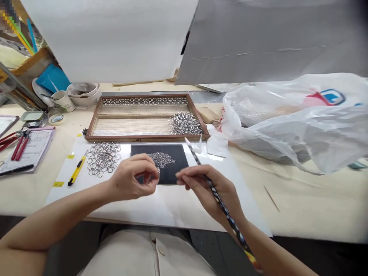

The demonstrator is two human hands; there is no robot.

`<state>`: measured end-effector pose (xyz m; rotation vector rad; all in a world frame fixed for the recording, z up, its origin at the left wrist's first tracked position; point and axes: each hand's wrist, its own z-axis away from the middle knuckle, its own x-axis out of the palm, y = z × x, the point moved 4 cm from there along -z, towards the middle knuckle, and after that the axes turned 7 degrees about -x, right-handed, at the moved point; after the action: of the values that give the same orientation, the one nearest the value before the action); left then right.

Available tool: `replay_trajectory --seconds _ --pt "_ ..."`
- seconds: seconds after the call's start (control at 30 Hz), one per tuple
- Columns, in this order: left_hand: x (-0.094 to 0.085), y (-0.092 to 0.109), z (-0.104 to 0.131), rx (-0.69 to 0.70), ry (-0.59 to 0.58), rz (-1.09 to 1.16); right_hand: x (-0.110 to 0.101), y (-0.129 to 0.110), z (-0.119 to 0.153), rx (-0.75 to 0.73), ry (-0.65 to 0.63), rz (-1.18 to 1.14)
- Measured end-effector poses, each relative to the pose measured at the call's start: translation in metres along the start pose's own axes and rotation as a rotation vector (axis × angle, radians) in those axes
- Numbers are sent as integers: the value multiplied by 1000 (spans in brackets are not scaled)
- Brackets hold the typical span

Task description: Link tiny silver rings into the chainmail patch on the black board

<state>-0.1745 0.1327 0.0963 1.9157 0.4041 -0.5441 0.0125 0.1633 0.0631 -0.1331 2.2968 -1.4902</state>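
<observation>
My left hand (135, 177) is closed in a pinch on a small metal ring (158, 172), in front of the left part of a black mat (179, 165). Tiny silvery pieces (163, 159) lie heaped on that mat. Beyond its right front corner, my right hand (212, 188) holds a long dark patterned stick (220, 201) with a pale pointed tip, its fingertips pressed together. A pile of metal rings (102, 158) lies left of the mat. Behind stands a wooden-framed mesh tray (123, 126) with rows of rings along its back and a heap of rings (186, 123) at its right.
A yellow cutter (77, 170) lies at the left, near red-handled pliers (21, 145) and a notebook (43, 142). Cups (62, 100) stand behind. At the right are a plastic bag (276, 119) and a thin wooden stick (271, 198). Hanging sheets (115, 42) border the back.
</observation>
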Motion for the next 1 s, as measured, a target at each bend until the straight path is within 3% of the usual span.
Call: replay_trajectory --seconds 0.1,0.33,1.0 --pt "12 6 3 14 56 68 19 3 -18 136 -63 -305" --pt "17 -18 2 -140 68 133 40 9 -26 328 -135 -471" --pt "27 -44 -11 -511 19 440 48 48 -36 359 -72 -633"
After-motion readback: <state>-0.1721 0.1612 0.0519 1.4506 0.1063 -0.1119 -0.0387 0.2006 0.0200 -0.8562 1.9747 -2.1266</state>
